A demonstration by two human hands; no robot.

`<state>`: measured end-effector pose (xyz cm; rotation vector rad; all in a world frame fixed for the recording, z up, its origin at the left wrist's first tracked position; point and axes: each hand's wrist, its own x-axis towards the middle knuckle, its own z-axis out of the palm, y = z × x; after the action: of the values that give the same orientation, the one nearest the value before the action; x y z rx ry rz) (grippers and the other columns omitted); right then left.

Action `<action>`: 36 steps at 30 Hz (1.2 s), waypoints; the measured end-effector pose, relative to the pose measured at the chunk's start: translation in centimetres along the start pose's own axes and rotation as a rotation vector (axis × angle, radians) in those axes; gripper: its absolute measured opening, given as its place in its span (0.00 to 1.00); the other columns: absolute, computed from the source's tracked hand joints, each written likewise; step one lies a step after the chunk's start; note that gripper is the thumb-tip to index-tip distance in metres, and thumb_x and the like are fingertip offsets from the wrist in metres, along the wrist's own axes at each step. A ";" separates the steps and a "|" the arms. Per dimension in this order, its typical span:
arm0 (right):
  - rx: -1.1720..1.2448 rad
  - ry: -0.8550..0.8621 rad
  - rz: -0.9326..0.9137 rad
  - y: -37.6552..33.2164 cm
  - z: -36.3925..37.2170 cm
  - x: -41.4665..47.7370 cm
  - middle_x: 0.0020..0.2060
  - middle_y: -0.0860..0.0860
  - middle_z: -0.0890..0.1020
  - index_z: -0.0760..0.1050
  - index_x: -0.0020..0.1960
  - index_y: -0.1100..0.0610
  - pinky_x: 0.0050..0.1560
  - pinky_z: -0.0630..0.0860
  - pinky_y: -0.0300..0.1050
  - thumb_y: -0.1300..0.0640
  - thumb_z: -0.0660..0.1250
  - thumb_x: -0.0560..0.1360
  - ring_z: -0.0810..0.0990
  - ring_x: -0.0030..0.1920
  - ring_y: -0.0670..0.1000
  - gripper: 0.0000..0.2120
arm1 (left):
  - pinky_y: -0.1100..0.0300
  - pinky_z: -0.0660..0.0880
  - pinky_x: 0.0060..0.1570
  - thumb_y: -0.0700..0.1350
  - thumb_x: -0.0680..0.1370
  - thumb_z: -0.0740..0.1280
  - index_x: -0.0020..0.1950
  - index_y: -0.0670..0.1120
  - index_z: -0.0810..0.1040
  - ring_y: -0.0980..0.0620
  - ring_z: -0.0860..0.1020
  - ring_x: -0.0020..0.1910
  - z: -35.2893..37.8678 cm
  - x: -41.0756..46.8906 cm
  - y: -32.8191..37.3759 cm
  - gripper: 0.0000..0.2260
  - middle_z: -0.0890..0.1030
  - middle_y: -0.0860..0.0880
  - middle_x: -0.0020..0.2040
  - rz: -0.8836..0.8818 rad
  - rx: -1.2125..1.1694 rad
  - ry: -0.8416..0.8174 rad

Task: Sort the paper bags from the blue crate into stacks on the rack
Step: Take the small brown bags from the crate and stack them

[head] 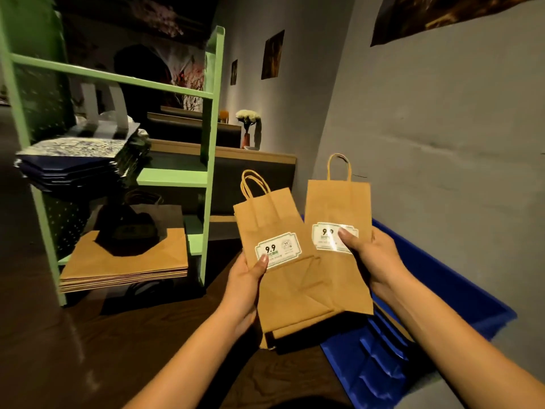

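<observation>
My left hand (243, 286) grips a small stack of flat brown paper bags (283, 284), thumb on the white "9.9" label of the top one. My right hand (368, 255) holds another brown bag (336, 202) upright, thumb on its label; this bag overlaps the left stack. Both are held above the left end of the blue crate (436, 278) at the right. The green rack (209, 137) stands at the left. Its lower shelf carries a stack of brown bags (124, 267) with a dark bag on top. The shelf above holds blue-and-white patterned bags (79, 160).
A dark wooden table (88, 349) bears the rack and crate. A grey wall (442, 128) runs close along the right behind the crate. Behind the rack are a wooden counter (259, 157) and a vase of white flowers (247, 122).
</observation>
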<state>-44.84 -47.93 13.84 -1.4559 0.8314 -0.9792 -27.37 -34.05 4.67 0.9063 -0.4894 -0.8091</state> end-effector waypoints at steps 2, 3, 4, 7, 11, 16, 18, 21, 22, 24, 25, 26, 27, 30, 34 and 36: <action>0.089 0.081 -0.030 0.0 -0.2 0.0 0.51 0.52 0.88 0.80 0.60 0.55 0.60 0.80 0.61 0.58 0.75 0.75 0.87 0.52 0.56 0.14 | 0.47 0.83 0.55 0.40 0.83 0.67 0.65 0.47 0.78 0.45 0.86 0.56 -2.3 0.2 -0.1 0.11 0.87 0.44 0.58 -0.075 -0.036 0.047; 0.153 0.106 -0.046 -0.4 -0.3 -0.1 0.52 0.52 0.87 0.80 0.62 0.54 0.59 0.80 0.60 0.58 0.74 0.76 0.87 0.52 0.56 0.15 | 0.49 0.84 0.50 0.39 0.82 0.69 0.63 0.46 0.79 0.45 0.86 0.54 -3.3 0.4 -0.3 0.11 0.88 0.44 0.56 -0.102 -0.024 0.089; 0.229 0.105 -0.054 -0.8 -0.2 -0.5 0.53 0.53 0.87 0.79 0.63 0.54 0.58 0.81 0.59 0.58 0.73 0.76 0.87 0.53 0.56 0.16 | 0.51 0.84 0.47 0.37 0.81 0.70 0.62 0.44 0.80 0.44 0.87 0.53 -4.3 0.4 -0.5 0.11 0.88 0.43 0.55 -0.124 -0.011 0.129; 0.371 -0.046 0.002 -1.6 0.1 -1.5 0.55 0.54 0.86 0.77 0.66 0.54 0.56 0.82 0.58 0.57 0.71 0.78 0.86 0.55 0.56 0.17 | 0.47 0.83 0.53 0.36 0.75 0.76 0.63 0.42 0.81 0.41 0.87 0.53 -6.7 0.0 -1.4 0.17 0.87 0.41 0.56 -0.163 0.015 0.220; 0.044 -0.218 0.034 1.8 3.0 -3.5 0.52 0.54 0.87 0.80 0.61 0.56 0.54 0.81 0.54 0.54 0.74 0.76 0.87 0.53 0.55 0.14 | 0.46 0.84 0.51 0.36 0.75 0.76 0.62 0.44 0.81 0.40 0.87 0.51 -7.4 -1.2 -2.1 0.17 0.88 0.41 0.55 -0.184 -0.002 0.183; -0.242 -0.164 0.093 10.2 7.4 -4.7 0.58 0.52 0.85 0.79 0.65 0.56 0.59 0.81 0.56 0.55 0.76 0.74 0.84 0.58 0.52 0.20 | 0.41 0.79 0.62 0.50 0.83 0.66 0.65 0.46 0.80 0.41 0.85 0.57 -6.5 -2.2 -1.9 0.14 0.87 0.42 0.57 -0.196 -0.050 0.142; -0.184 -0.079 0.101 10.5 7.4 -4.4 0.52 0.50 0.87 0.79 0.62 0.55 0.56 0.82 0.57 0.59 0.75 0.75 0.86 0.53 0.52 0.17 | 0.40 0.79 0.63 0.58 0.84 0.59 0.64 0.48 0.81 0.41 0.85 0.58 -7.4 -2.4 -1.6 0.19 0.87 0.43 0.57 -0.257 -0.075 0.168; -0.096 0.055 0.055 7.6 6.3 -3.7 0.48 0.52 0.88 0.81 0.55 0.52 0.52 0.82 0.55 0.64 0.72 0.77 0.87 0.46 0.51 0.10 | 0.47 0.83 0.51 0.57 0.86 0.57 0.66 0.46 0.80 0.42 0.87 0.53 -9.7 -2.6 -1.4 0.20 0.87 0.42 0.56 -0.278 -0.007 0.204; 0.010 0.044 0.073 6.5 6.0 -3.5 0.49 0.54 0.88 0.81 0.55 0.52 0.53 0.82 0.57 0.64 0.71 0.77 0.87 0.47 0.53 0.10 | 0.49 0.83 0.49 0.56 0.86 0.57 0.67 0.45 0.80 0.42 0.87 0.53 -10.5 -2.6 -1.6 0.20 0.87 0.41 0.56 -0.292 0.024 0.220; 0.211 -0.064 0.164 4.7 6.1 -3.5 0.50 0.55 0.87 0.80 0.58 0.54 0.54 0.82 0.60 0.63 0.69 0.79 0.88 0.49 0.57 0.10 | 0.49 0.83 0.49 0.56 0.86 0.58 0.69 0.45 0.78 0.41 0.86 0.55 -11.8 -2.6 -2.0 0.20 0.87 0.41 0.57 -0.350 0.027 0.251; 0.230 -0.109 0.191 4.5 6.2 -3.5 0.50 0.55 0.88 0.80 0.58 0.54 0.52 0.83 0.60 0.62 0.69 0.79 0.88 0.48 0.57 0.09 | 0.48 0.83 0.51 0.57 0.86 0.58 0.70 0.45 0.78 0.41 0.86 0.56 -12.2 -2.5 -2.3 0.21 0.87 0.41 0.58 -0.376 0.007 0.250; 0.196 -0.144 0.197 4.6 6.6 -3.7 0.49 0.55 0.88 0.81 0.58 0.54 0.49 0.84 0.58 0.61 0.69 0.79 0.88 0.47 0.57 0.09 | 0.46 0.83 0.54 0.57 0.85 0.58 0.71 0.46 0.77 0.41 0.85 0.58 -12.6 -2.4 -2.6 0.21 0.86 0.41 0.59 -0.396 -0.024 0.242; 0.132 -0.158 0.177 5.3 7.2 -3.8 0.48 0.55 0.88 0.81 0.58 0.54 0.48 0.84 0.56 0.61 0.69 0.79 0.88 0.47 0.57 0.09 | 0.44 0.82 0.57 0.58 0.85 0.59 0.71 0.46 0.78 0.40 0.85 0.59 -12.8 -2.2 -2.7 0.22 0.86 0.41 0.61 -0.413 -0.075 0.220; -0.152 -0.158 0.135 9.5 9.8 -4.4 0.57 0.53 0.84 0.77 0.65 0.57 0.55 0.78 0.47 0.59 0.73 0.76 0.84 0.56 0.56 0.18 | 0.42 0.81 0.60 0.57 0.85 0.59 0.67 0.45 0.81 0.40 0.83 0.61 -13.0 -2.1 -2.5 0.20 0.84 0.40 0.63 -0.456 -0.189 0.104; -0.799 -0.411 -0.057 12.2 13.3 -5.6 0.72 0.52 0.71 0.61 0.79 0.54 0.68 0.69 0.45 0.35 0.69 0.75 0.69 0.73 0.52 0.40 | 0.45 0.81 0.61 0.38 0.82 0.67 0.68 0.38 0.78 0.41 0.86 0.57 -13.2 -1.9 -3.4 0.14 0.86 0.39 0.59 -0.353 0.038 0.003; -0.835 -0.339 -0.306 8.3 12.8 -3.8 0.78 0.46 0.63 0.55 0.81 0.47 0.74 0.67 0.49 0.33 0.63 0.77 0.64 0.76 0.46 0.39 | 0.44 0.81 0.61 0.33 0.80 0.67 0.68 0.37 0.77 0.39 0.85 0.56 -13.7 -1.7 -4.0 0.16 0.86 0.38 0.59 -0.341 0.102 0.015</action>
<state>-34.37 -40.21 4.96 -2.4436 0.8118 -0.5723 -20.78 -27.35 -6.17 1.1070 -0.3694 -1.0928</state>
